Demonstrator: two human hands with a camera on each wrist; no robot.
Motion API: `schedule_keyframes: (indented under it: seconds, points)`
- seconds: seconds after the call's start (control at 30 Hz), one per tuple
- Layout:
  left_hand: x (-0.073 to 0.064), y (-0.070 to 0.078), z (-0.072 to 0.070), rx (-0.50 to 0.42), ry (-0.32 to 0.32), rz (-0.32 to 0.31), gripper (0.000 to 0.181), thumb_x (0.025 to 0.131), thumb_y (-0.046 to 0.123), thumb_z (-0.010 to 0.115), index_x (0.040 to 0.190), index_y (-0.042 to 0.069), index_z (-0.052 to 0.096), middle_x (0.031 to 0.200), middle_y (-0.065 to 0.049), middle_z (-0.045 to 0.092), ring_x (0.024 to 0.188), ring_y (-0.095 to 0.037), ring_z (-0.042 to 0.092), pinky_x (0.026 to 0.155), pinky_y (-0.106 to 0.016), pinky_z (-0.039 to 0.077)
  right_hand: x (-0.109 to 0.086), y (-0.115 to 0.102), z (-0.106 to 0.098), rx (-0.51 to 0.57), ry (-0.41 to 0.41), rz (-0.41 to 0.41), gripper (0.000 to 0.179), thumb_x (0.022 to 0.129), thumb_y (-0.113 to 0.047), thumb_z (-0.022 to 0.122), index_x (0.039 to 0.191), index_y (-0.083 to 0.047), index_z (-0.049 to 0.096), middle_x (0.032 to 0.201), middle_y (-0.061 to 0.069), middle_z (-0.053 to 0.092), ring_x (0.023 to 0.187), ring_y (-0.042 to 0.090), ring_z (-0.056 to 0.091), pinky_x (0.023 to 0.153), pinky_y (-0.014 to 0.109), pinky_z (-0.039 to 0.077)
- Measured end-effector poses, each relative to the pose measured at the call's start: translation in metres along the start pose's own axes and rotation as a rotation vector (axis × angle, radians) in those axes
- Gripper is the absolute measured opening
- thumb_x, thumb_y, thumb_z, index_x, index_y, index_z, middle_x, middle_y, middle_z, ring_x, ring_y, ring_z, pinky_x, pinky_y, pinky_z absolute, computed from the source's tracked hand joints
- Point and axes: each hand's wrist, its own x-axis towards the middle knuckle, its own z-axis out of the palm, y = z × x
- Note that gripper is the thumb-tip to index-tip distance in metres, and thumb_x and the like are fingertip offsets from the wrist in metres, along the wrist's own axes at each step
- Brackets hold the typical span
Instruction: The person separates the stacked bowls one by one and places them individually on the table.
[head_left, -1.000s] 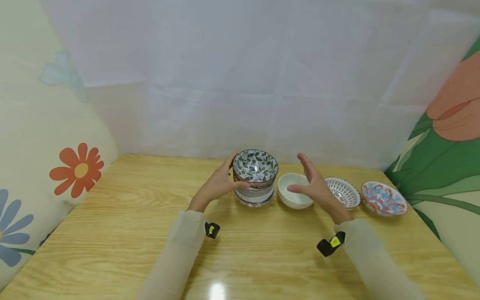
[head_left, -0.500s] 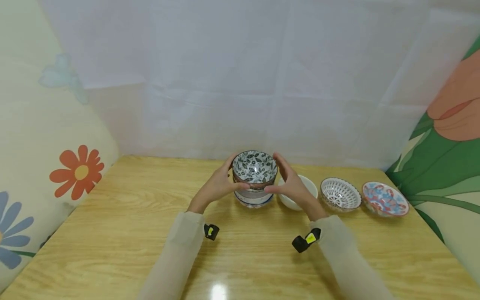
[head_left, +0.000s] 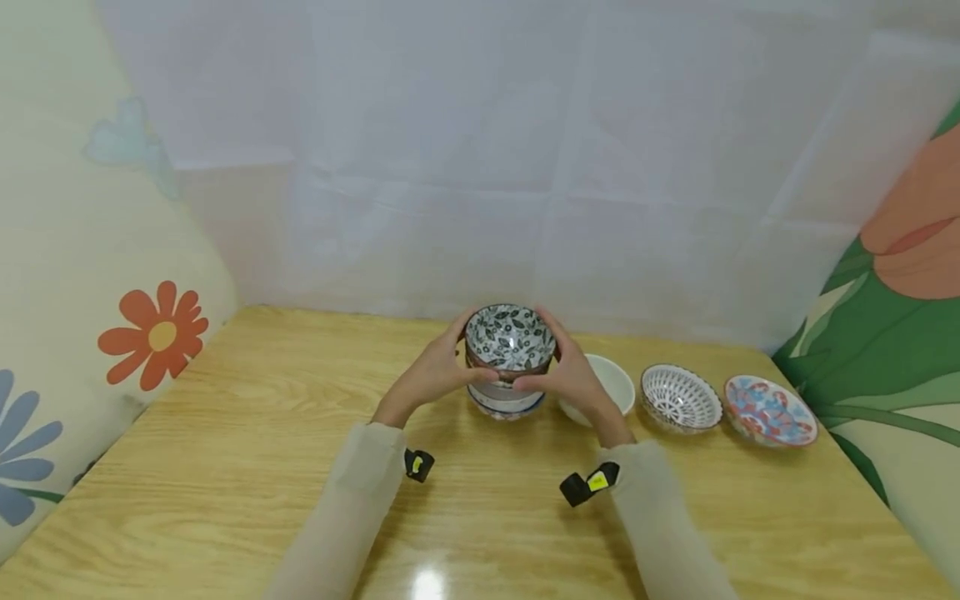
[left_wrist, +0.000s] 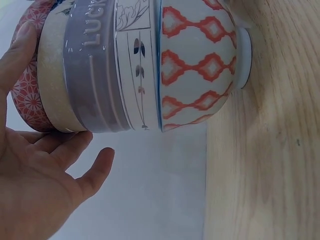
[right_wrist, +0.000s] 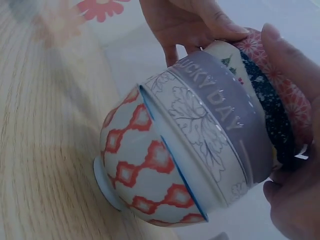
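Note:
Several bowls stand nested in one stack on the table. The top bowl [head_left: 510, 337] has a dark leaf print inside and a red floral outside. My left hand [head_left: 435, 371] holds its left side, thumb on the near wall and fingers behind. From the right, my right hand [head_left: 570, 373] grips the same bowl, so the two thumbs nearly meet in front. Below it, the wrist views show a grey bowl [right_wrist: 212, 97] lettered "LUCKY DAY". At the bottom sits a white bowl with red diamonds [left_wrist: 197, 65], its foot on the wood.
Right of the stack is a plain white bowl [head_left: 615, 383], partly covered by my right hand. Further right stand a bowl with a dark lattice pattern [head_left: 681, 398] and a red-and-blue patterned bowl [head_left: 771, 410]. A white cloth [head_left: 420, 208] hangs behind the wooden table [head_left: 300, 500].
My right hand has moved left from over the plain white bowl and taken hold of the top bowl's right side. The left hand and the stack stay nearly in place.

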Motion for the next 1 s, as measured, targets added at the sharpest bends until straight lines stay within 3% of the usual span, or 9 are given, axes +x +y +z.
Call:
schedule_keyframes:
  seconds: [0.2,0.4,0.57,1.0]
  points:
    - [0.000,-0.003,-0.001,-0.007,0.002,-0.007,0.102,0.078,0.032,0.079,0.154,0.019,0.013,0.156,-0.013,0.026,0.142,-0.035,0.026,0.111,-0.057,0.029,0.002,-0.002,0.004,-0.036,0.026,0.039,0.118,0.063,-0.031,0.090,0.154,-0.025,0.016,0.156,0.016,0.023,0.137,0.040,0.033,0.110,0.056,0.031]
    - [-0.001,-0.008,-0.001,-0.010,0.030,0.023,0.103,0.076,0.028,0.081,0.154,0.018,0.014,0.155,-0.013,0.027,0.141,-0.036,0.029,0.110,-0.058,0.030,0.004,-0.006,0.012,0.002,0.059,0.028,0.115,0.064,-0.024,0.090,0.154,-0.018,0.017,0.155,0.014,0.026,0.137,0.037,0.034,0.109,0.054,0.035]
    - [-0.002,-0.013,0.003,-0.016,-0.004,0.040,0.107,0.075,0.030,0.082,0.154,0.020,0.011,0.156,-0.011,0.025,0.142,-0.035,0.027,0.111,-0.058,0.029,-0.001,-0.003,0.016,0.011,0.100,0.047,0.112,0.065,-0.012,0.088,0.153,-0.013,0.020,0.154,0.015,0.028,0.136,0.037,0.036,0.109,0.053,0.036]
    - [0.000,-0.012,0.000,0.013,-0.062,0.021,0.109,0.077,0.036,0.079,0.155,0.016,0.005,0.159,-0.011,0.018,0.145,-0.033,0.020,0.115,-0.055,0.023,0.000,-0.005,0.014,0.044,0.139,0.049,0.111,0.065,-0.012,0.088,0.153,-0.018,0.022,0.153,0.015,0.031,0.134,0.035,0.038,0.108,0.050,0.038]
